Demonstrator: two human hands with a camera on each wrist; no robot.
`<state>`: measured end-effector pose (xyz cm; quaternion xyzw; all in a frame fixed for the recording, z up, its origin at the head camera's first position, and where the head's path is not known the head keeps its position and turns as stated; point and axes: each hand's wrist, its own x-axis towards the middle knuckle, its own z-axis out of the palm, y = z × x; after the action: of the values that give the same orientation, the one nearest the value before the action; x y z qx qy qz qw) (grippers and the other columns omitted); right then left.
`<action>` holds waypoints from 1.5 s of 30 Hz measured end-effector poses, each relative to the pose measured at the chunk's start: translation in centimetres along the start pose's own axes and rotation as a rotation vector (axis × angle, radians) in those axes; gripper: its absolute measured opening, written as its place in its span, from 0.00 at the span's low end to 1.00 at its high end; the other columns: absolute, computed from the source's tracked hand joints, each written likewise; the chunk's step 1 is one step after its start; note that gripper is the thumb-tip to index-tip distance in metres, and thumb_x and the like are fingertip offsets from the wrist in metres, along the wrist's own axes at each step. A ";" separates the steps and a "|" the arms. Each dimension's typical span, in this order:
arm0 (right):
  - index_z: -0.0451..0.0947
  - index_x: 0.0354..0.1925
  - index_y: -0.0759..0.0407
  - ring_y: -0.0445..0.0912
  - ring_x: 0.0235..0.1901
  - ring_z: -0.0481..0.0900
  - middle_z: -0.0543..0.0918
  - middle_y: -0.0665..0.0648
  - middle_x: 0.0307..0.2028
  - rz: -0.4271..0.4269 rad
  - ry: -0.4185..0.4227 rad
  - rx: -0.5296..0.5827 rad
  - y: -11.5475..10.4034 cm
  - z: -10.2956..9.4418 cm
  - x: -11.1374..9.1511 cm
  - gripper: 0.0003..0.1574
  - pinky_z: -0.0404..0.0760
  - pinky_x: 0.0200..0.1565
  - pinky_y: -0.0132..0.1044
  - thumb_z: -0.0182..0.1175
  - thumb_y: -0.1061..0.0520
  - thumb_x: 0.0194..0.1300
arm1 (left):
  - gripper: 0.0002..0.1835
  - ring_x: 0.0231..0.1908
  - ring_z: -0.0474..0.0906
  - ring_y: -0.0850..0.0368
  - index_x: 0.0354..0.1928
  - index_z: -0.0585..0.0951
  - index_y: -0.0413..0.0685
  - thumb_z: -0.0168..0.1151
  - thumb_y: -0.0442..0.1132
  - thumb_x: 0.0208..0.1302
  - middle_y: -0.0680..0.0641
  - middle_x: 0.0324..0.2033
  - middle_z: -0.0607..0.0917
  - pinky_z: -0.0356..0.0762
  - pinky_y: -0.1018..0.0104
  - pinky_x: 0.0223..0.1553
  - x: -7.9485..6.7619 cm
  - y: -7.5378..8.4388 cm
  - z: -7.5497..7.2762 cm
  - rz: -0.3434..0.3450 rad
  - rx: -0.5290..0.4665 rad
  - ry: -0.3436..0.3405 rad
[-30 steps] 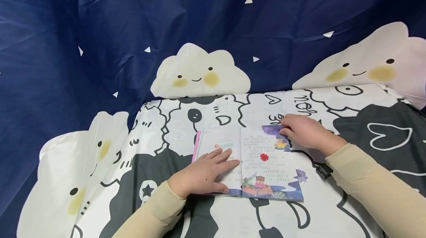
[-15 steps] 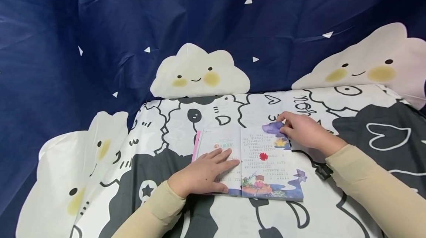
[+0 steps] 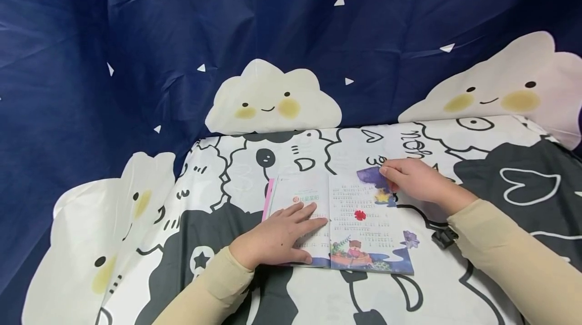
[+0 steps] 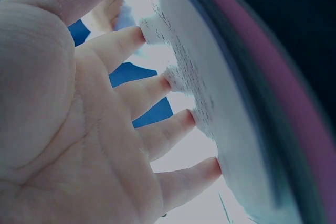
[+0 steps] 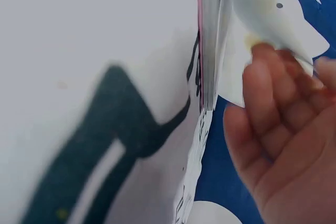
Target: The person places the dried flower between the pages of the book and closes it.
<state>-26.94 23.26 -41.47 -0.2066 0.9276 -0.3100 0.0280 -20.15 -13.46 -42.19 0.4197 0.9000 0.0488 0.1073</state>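
Observation:
An open book point(image 3: 313, 188) with printed text and coloured pictures lies on the patterned cloth. My left hand point(image 3: 275, 236) rests flat on the left page, fingers spread; the left wrist view shows its fingertips point(image 4: 207, 169) against the paper. At the upper right corner, my right hand point(image 3: 416, 178) pinches the purple edge of the right page point(image 3: 373, 176) between thumb and fingers. The right wrist view has these curled fingers point(image 5: 268, 98) beside the thin sheet, away from the book's thick page block point(image 5: 211, 35). A red flower shape point(image 3: 360, 215) shows mid-page; a purple flower point(image 3: 410, 239) overlaps the right edge.
Black-and-white cartoon cloth point(image 3: 445, 284) covers the surface under the book. A dark blue curtain point(image 3: 291, 16) with white triangles and smiling clouds point(image 3: 273, 97) hangs behind and to the left. Something small and black point(image 3: 444, 237) sits by the right sleeve.
My right hand's fingers shift at the page's top corner: index finger and thumb stood apart half a second ago and are now together on it. The left hand stays in place.

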 end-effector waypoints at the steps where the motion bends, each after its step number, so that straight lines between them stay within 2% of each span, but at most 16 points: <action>1: 0.76 0.31 0.51 0.44 0.27 0.78 0.80 0.49 0.26 -0.001 -0.012 0.046 -0.1 0.0 -0.2 0.21 0.74 0.35 0.42 0.46 0.47 0.82 | 0.44 0.77 0.49 0.43 0.79 0.60 0.70 0.68 0.59 0.63 0.49 0.79 0.54 0.57 0.43 0.70 0.0 0.0 0.0 0.002 0.002 0.001; 2: 0.76 0.33 0.52 0.44 0.29 0.80 0.81 0.50 0.28 -0.002 -0.022 0.087 -0.3 -0.1 -0.3 0.21 0.75 0.38 0.43 0.45 0.47 0.82 | 0.44 0.77 0.49 0.43 0.79 0.60 0.70 0.68 0.59 0.63 0.48 0.79 0.54 0.57 0.43 0.71 0.0 0.0 0.0 0.005 0.004 0.002; 5: 0.80 0.50 0.59 0.44 0.37 0.83 0.85 0.56 0.41 -0.016 -0.045 0.158 -1.0 -0.2 -0.8 0.22 0.78 0.45 0.48 0.45 0.48 0.82 | 0.43 0.77 0.50 0.43 0.78 0.61 0.68 0.67 0.60 0.64 0.48 0.78 0.56 0.54 0.46 0.72 0.0 -0.1 0.0 0.022 0.012 0.020; 7: 0.77 0.62 0.62 0.44 0.39 0.83 0.84 0.58 0.48 -0.028 -0.053 0.165 -1.7 -0.3 -1.1 0.26 0.78 0.48 0.51 0.45 0.47 0.82 | 0.42 0.76 0.51 0.43 0.78 0.62 0.66 0.67 0.60 0.65 0.47 0.78 0.57 0.52 0.49 0.73 0.0 -0.2 -0.1 0.034 0.017 0.041; 9: 0.71 0.69 0.63 0.44 0.40 0.83 0.83 0.59 0.53 -0.042 -0.052 0.147 -2.2 -0.2 -1.2 0.29 0.78 0.50 0.53 0.46 0.47 0.82 | 0.42 0.76 0.52 0.44 0.78 0.62 0.64 0.66 0.60 0.65 0.47 0.77 0.59 0.51 0.52 0.74 0.1 -0.3 -0.2 0.043 0.019 0.067; 13: 0.73 0.69 0.61 0.43 0.39 0.84 0.85 0.56 0.51 -0.085 -0.057 0.137 -2.8 0.2 -1.2 0.27 0.80 0.47 0.50 0.47 0.49 0.82 | 0.42 0.75 0.55 0.46 0.78 0.62 0.63 0.66 0.58 0.66 0.47 0.76 0.62 0.51 0.54 0.74 0.1 -0.4 -0.5 0.040 -0.014 0.110; 17: 0.74 0.67 0.61 0.45 0.38 0.83 0.87 0.50 0.38 -0.136 -0.055 0.132 -3.2 0.5 -1.1 0.25 0.79 0.42 0.45 0.47 0.52 0.82 | 0.43 0.75 0.57 0.48 0.79 0.60 0.62 0.66 0.57 0.66 0.48 0.76 0.63 0.54 0.55 0.73 0.1 -0.4 -0.7 0.036 -0.061 0.164; 19: 0.74 0.68 0.61 0.44 0.38 0.82 0.86 0.49 0.36 -0.171 -0.060 0.120 -3.5 0.7 -1.1 0.25 0.78 0.43 0.45 0.47 0.52 0.82 | 0.43 0.75 0.57 0.50 0.80 0.58 0.63 0.64 0.58 0.67 0.50 0.76 0.62 0.56 0.55 0.72 0.0 -0.4 -0.8 0.038 -0.083 0.198; 25: 0.72 0.70 0.59 0.41 0.40 0.84 0.85 0.53 0.52 -0.236 -0.112 0.120 -4.6 1.5 -0.9 0.25 0.81 0.48 0.46 0.48 0.52 0.81 | 0.42 0.75 0.55 0.57 0.81 0.53 0.62 0.59 0.58 0.71 0.52 0.77 0.58 0.58 0.55 0.72 -0.1 0.1 -1.7 0.097 -0.122 0.311; 29: 0.71 0.72 0.50 0.43 0.50 0.83 0.83 0.51 0.56 -0.245 -0.133 0.110 -5.5 2.3 -0.7 0.26 0.79 0.54 0.49 0.49 0.49 0.81 | 0.41 0.75 0.54 0.58 0.81 0.53 0.60 0.57 0.57 0.72 0.53 0.78 0.55 0.57 0.55 0.72 -0.4 0.2 -2.6 0.163 -0.143 0.384; 32: 0.70 0.73 0.45 0.42 0.56 0.80 0.83 0.49 0.58 -0.259 -0.152 0.095 -6.1 2.9 -0.6 0.27 0.76 0.57 0.51 0.51 0.48 0.79 | 0.39 0.75 0.53 0.57 0.81 0.53 0.60 0.48 0.63 0.75 0.53 0.79 0.54 0.59 0.54 0.71 -0.8 0.2 -3.3 0.198 -0.147 0.425; 35: 0.69 0.73 0.45 0.42 0.54 0.79 0.81 0.48 0.60 -0.274 -0.193 0.098 -6.7 3.6 -0.5 0.28 0.77 0.56 0.50 0.53 0.48 0.79 | 0.40 0.76 0.52 0.56 0.81 0.53 0.59 0.36 0.70 0.75 0.50 0.79 0.53 0.60 0.52 0.71 -1.3 0.3 -3.8 0.222 -0.128 0.458; 38: 0.69 0.73 0.47 0.43 0.55 0.78 0.78 0.48 0.63 -0.313 -0.223 0.074 -7.1 4.3 -0.4 0.29 0.76 0.55 0.49 0.54 0.48 0.78 | 0.40 0.76 0.52 0.53 0.80 0.58 0.57 0.33 0.70 0.75 0.48 0.78 0.55 0.57 0.52 0.72 -1.6 0.3 -4.4 0.246 -0.081 0.489; 42: 0.70 0.73 0.49 0.46 0.64 0.73 0.75 0.48 0.66 -0.388 -0.236 -0.003 -7.5 5.1 -0.2 0.29 0.72 0.62 0.49 0.55 0.49 0.77 | 0.33 0.76 0.54 0.48 0.74 0.68 0.54 0.43 0.64 0.76 0.48 0.76 0.62 0.52 0.52 0.73 -1.8 0.1 -4.9 0.241 -0.004 0.473; 45: 0.72 0.71 0.50 0.48 0.67 0.70 0.73 0.52 0.67 -0.417 -0.256 -0.061 -7.9 5.4 -0.1 0.28 0.70 0.64 0.52 0.55 0.48 0.77 | 0.29 0.74 0.58 0.45 0.70 0.74 0.53 0.53 0.59 0.74 0.45 0.72 0.69 0.53 0.51 0.73 -2.2 -0.2 -5.0 0.185 0.041 0.413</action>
<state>-22.98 14.58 -41.17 -0.4318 0.8628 -0.2520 0.0745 -20.16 -15.26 -36.99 0.4836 0.8613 0.1253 -0.0927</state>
